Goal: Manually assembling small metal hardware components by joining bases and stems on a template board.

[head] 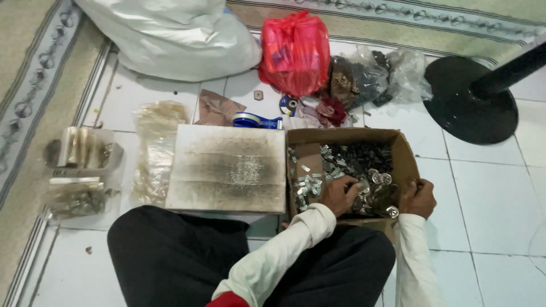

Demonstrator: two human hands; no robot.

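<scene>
Right now —
Cardboard box [406,156]: right of centre, directly beyond both hands.
Left hand [340,195]: inside, fingers curled into the small metal pieces [352,162] — nearer them.
Right hand [418,198]: clasps the box's right wall.

I wear a long-sleeved top in cream white; its soft, creased cloth covers both arms down to the wrists, and the cuffs are plain. Near my chest a strip of red cloth shows. My legs are in black trousers. My left hand [340,195] and right hand [418,199] are bare.
</scene>
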